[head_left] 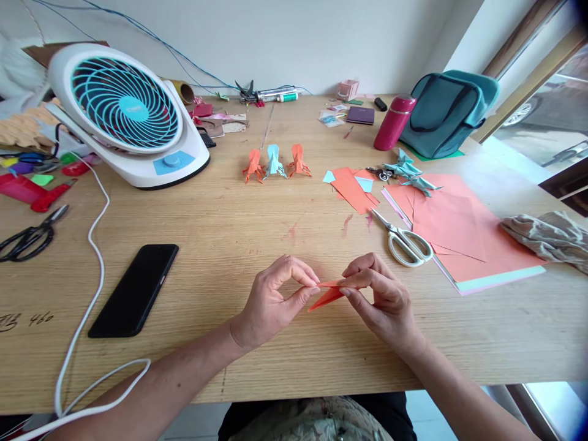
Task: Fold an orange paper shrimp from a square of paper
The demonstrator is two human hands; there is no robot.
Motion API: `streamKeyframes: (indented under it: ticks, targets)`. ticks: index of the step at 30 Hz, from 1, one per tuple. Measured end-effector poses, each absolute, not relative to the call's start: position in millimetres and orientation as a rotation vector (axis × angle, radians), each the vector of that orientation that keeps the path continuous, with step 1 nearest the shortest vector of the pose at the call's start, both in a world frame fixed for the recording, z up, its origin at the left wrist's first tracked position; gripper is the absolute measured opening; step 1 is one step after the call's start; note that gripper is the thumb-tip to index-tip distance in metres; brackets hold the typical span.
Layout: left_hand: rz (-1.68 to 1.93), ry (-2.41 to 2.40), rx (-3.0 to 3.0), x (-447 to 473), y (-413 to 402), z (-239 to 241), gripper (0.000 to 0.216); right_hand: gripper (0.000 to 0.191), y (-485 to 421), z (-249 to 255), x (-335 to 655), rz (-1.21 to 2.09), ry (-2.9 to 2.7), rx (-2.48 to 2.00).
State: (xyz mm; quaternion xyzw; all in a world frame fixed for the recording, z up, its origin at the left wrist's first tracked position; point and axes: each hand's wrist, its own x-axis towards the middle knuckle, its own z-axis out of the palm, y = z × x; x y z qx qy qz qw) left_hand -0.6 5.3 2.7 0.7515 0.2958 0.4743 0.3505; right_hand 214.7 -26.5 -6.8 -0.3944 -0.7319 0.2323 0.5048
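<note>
A small folded piece of orange paper (327, 297) is held between my two hands, above the near part of the table. My left hand (278, 297) pinches its left tip between thumb and forefinger. On the other side, my right hand (380, 298) grips the right part with thumb and fingers, hiding that end. One pointed flap hangs down toward the lower left. Farther back stand three folded paper figures: an orange one (254, 165), a light blue one (274, 162) and another orange one (298, 160).
White-handled scissors (408, 246) lie right of my hands, beside stacked orange sheets (496, 257) and cut orange strips (353, 191). To the left are a black phone (134, 291), a white cable (95, 245), black scissors (34, 236) and a fan (131, 116). A red bottle (394, 122) stands by a teal bag (441, 116).
</note>
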Motion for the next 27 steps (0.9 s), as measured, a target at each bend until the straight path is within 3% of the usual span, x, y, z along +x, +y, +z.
streamKeyframes:
  ticks: [11, 17, 27]
  targets:
    - [1.113, 0.798, 2.056, -1.3, 3.1, 5.6, 0.021, 0.013, -26.0, -7.3, 216.1, 0.528, -1.780, -0.979]
    - [1.158, 0.784, 2.092, -1.3, 4.3, 6.4, 0.009, 0.013, -27.5, -6.0, 214.8, 0.530, -1.813, -0.956]
    - [1.208, 0.738, 2.126, 1.9, 4.1, 2.5, 0.010, 0.011, -27.5, -5.0, 214.3, 0.440, -1.862, -1.006]
